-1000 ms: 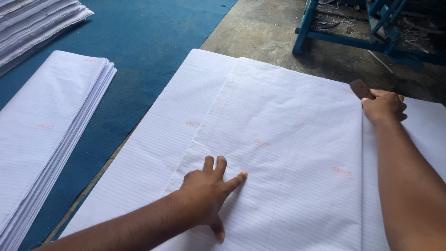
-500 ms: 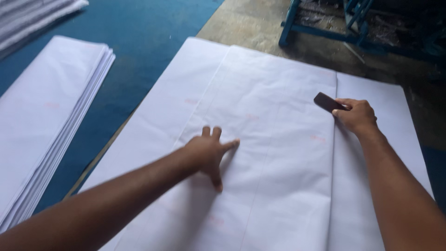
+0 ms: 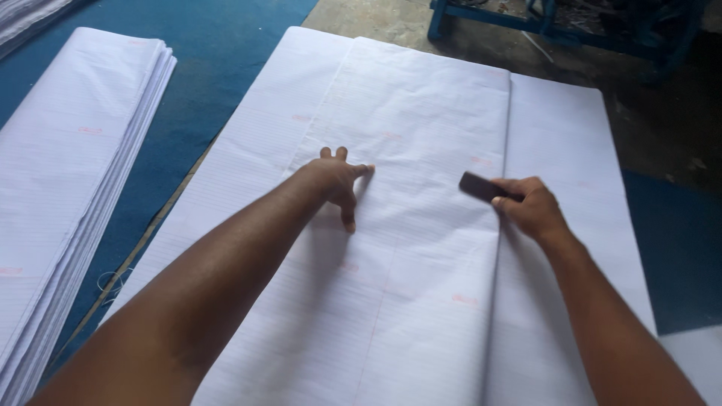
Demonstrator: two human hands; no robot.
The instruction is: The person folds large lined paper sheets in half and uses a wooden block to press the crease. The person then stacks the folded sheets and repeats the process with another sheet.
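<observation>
Left forearm: it crossed the near part of the view, over the lower half of the folded sheet [image 3: 421,225].
Left hand [image 3: 335,180]: it lay flat on the sheet near its middle, fingers spread wide and thumb out to the side, holding nothing, only pressing the paper down.
Right hand [image 3: 530,207]: it was closed around a small dark flat tool [image 3: 477,186], and the free end of the tool lay on the paper just beside the fold edge.
Folded sheet: a large white sheet with fine ruled lines, on top of the flat pile of sheets [image 3: 579,150] of the same kind, which showed at both of its sides.
Fold edge [image 3: 505,150]: a straight line from near the right hand toward the far end of the sheet.
Handling, as I judge: the paper looked thin, light and soft. It would bend and wrinkle easily, and it could slide on the smooth sheet under it, so a flat palm seemed better than a pinch. For lifting, a corner or a free edge seemed the best place.
Stack at left [image 3: 75,150]: many folded sheets on the blue surface [image 3: 226,45], well apart from the hands.
Far: bare ground and a blue frame [image 3: 481,15].
</observation>
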